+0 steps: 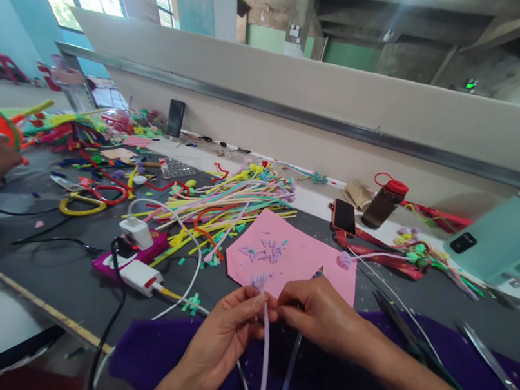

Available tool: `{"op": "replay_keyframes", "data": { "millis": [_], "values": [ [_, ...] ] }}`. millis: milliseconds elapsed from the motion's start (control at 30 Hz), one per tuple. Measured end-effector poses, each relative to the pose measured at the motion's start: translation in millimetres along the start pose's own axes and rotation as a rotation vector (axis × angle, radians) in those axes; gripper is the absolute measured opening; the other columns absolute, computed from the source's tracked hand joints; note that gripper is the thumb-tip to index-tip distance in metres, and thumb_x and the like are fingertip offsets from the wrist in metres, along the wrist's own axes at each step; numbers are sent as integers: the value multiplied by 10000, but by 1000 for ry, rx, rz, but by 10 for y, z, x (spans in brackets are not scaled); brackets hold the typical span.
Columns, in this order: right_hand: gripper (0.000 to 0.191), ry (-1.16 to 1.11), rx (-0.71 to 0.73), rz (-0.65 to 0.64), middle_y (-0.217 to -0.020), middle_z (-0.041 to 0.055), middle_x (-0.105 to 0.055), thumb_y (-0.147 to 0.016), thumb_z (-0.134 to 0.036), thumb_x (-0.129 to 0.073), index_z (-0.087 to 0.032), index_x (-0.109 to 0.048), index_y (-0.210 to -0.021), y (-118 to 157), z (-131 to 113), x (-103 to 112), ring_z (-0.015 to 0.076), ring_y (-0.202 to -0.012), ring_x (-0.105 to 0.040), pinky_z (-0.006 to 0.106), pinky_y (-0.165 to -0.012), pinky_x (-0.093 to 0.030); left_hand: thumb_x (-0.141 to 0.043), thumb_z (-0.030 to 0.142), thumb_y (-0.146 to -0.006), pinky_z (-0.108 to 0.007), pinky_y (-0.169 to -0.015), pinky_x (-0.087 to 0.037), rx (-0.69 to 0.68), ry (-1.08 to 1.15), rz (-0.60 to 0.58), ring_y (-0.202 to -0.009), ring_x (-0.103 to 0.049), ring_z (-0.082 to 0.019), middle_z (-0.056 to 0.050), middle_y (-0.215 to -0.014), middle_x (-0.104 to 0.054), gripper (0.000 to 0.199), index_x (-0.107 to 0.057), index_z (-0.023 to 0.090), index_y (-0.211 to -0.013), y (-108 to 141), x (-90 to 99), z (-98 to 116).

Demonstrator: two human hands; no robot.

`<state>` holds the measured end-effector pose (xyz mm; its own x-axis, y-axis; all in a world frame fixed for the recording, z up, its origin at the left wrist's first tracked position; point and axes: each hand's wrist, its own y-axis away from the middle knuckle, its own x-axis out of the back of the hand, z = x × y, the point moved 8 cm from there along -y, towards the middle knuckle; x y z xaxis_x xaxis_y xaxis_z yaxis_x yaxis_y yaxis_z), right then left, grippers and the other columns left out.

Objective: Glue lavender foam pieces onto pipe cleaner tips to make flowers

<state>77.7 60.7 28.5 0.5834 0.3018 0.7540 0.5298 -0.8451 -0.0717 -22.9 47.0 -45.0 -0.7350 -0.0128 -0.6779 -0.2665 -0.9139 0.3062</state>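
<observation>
Cluttered dark table (53, 271): at lower centre, the left hand (225, 333) pinches a lilac stem (264, 365) just below its cluster (259, 280), presumably to steady it; what the right hand (321, 308) holds cannot be told.

We see a fuzzy-looking lilac stem (265, 359), matt purple cloth (159, 344) over the worktop's (57, 275) near edge, a matt pink sheet (314, 255), and a smooth plastic bottle (382, 207) near the far edge.

Here's the slender lilac stem (264, 365), gently bowed, running from six o'clock towards twelve, its frilly lilac head (258, 279) by the seven-o'clock edge of the pink sheet (320, 253).
</observation>
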Motion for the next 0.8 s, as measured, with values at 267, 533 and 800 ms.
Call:
{"op": "replay_keyframes", "data": {
  "millis": [267, 533, 800],
  "values": [
    [55, -393, -144, 98, -512, -54, -503, -710, -158, -574, -144, -604, -666, 15, 218, 0, 66, -460, -435, 154, -426, -307, -660, 78, -678, -154, -439, -502, -9, 62, 55, -569, -641, -116, -53, -723, -692, 81, -630, 106, -749, 2, 43, 6],
    [57, -588, -209, 112, -494, -72, -489, -701, -162, -556, -153, -566, -646, -18, 276, -38, 48, -380, -428, 148, -371, -311, -649, 156, -710, -150, -390, -447, -17, -61, -22, -499, -602, -98, -28, -656, -676, 62, -601, 131, -740, 13, -15, -11],
    [74, -642, -210, 78, -557, -48, -538, -747, -190, -541, -141, -576, -704, -10, 232, -131, 43, -383, -446, 144, -372, -320, -633, 179, -735, -139, -411, -418, 6, -55, -22, -444, -578, -73, -21, -610, -664, 89, -559, 139, -765, -5, 18, -54]
  ]
}}
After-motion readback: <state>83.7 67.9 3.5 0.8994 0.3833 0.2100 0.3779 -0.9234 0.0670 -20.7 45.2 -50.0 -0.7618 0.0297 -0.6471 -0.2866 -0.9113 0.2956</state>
